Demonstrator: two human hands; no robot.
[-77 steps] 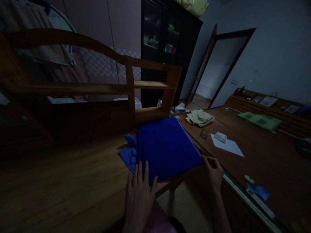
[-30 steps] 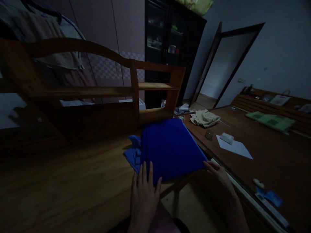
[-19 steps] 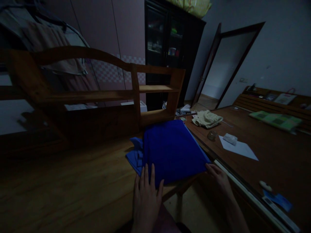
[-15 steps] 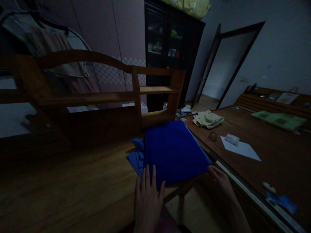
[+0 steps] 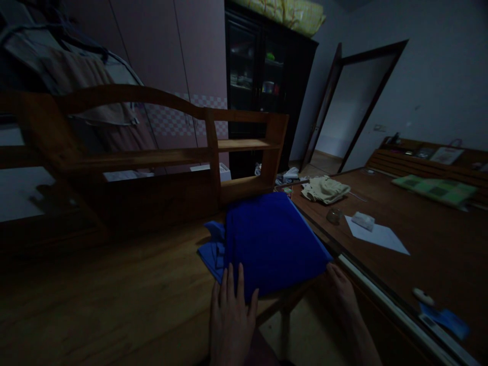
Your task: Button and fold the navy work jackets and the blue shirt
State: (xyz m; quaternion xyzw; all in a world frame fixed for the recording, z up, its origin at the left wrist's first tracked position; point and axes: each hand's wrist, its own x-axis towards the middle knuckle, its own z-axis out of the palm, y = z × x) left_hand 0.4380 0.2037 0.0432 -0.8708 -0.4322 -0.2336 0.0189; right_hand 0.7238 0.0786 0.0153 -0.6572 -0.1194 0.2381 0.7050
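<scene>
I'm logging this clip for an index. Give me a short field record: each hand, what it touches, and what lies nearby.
Left hand: flat, fingers on the near edge of the folded blue cloth
Right hand: at the cloth's near right corner; grip unclear
Support: bare wooden surface
Nearby: crumpled cream cloth, white paper sheet, both on the dark wooden surface to the right

cloth point(image 5: 272, 239) on table point(image 5: 114, 305), shelf point(image 5: 244, 147) behind, paper point(image 5: 377, 236) right
</scene>
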